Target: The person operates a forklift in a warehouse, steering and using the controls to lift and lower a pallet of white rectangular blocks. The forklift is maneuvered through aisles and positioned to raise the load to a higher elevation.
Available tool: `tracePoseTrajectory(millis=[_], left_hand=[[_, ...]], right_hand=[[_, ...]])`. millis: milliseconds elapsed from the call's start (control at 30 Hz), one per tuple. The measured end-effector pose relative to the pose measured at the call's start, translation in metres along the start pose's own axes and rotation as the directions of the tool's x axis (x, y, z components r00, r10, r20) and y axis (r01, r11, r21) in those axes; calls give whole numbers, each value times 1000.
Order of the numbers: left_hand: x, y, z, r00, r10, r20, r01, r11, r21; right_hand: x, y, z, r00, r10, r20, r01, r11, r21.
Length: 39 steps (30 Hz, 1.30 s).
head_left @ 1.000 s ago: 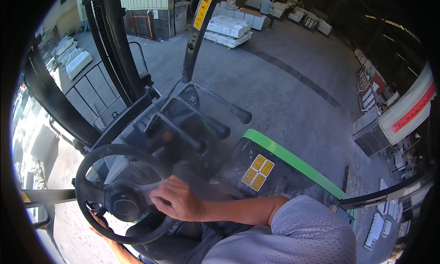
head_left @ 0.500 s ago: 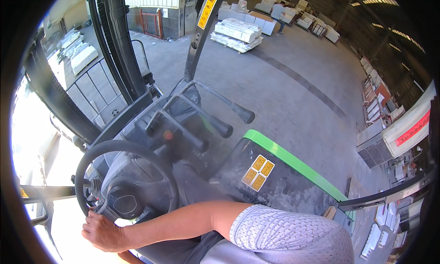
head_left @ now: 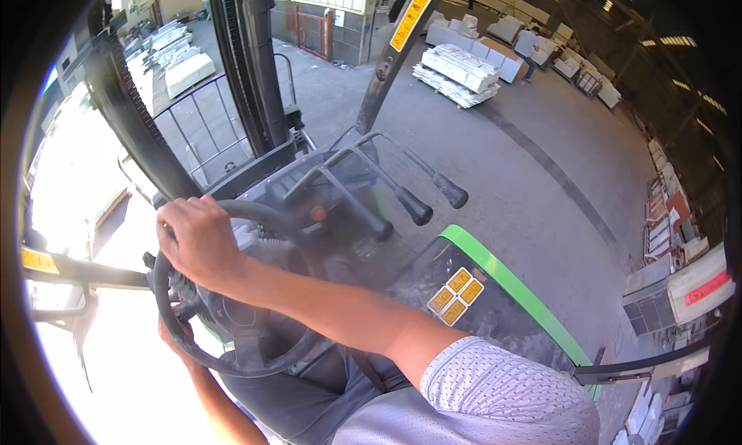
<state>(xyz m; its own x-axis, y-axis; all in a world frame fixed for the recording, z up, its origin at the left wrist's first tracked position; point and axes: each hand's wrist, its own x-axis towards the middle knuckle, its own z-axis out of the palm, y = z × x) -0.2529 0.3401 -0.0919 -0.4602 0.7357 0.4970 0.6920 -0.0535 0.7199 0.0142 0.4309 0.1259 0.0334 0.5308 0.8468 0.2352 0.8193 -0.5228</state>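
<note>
Both hands grip black round steering wheel [head_left: 232, 290], right hand [head_left: 197, 240] far-left, left hand [head_left: 174, 338] near, prob half-hidden; crossed-arm slip could swing it toward white stacked slabs [head_left: 462, 74].

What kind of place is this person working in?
Most likely a warehouse or stone yard, seen from a forklift's driver seat. The right hand grips a black steering wheel, the lift mast rises ahead, and stacked white slabs sit on the concrete floor.

One head-worn fisheye view looks steeply down and forward, close over the steering wheel [head_left: 232, 290], warehouse floor [head_left: 502, 174] beyond.
</note>
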Motion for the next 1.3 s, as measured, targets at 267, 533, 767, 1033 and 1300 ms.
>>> tracePoseTrajectory(millis=[267, 533, 767, 1033, 1300], left_hand=[[4, 24, -63, 986, -148, 80, 165, 941, -295], [13, -8, 41, 1000, -13, -17, 14, 999, 40], [70, -34, 79, 978, -208, 21, 208, 955, -214], [127, -30, 99, 957, -291, 9, 285, 930, -231], [253, -74, 133, 954, -300, -15, 288, 927, -241]], right_hand=[[-74, -27, -43, 957, 291, 0, -285, 939, -194], [-173, -21, -102, 913, 151, 380, -186, 981, 58], [-77, 26, 119, 967, -73, 245, 55, 995, 80], [66, 151, 103, 999, 35, 19, -36, 999, 5], [137, 225, 170, 983, 74, -168, -83, 995, -48]])
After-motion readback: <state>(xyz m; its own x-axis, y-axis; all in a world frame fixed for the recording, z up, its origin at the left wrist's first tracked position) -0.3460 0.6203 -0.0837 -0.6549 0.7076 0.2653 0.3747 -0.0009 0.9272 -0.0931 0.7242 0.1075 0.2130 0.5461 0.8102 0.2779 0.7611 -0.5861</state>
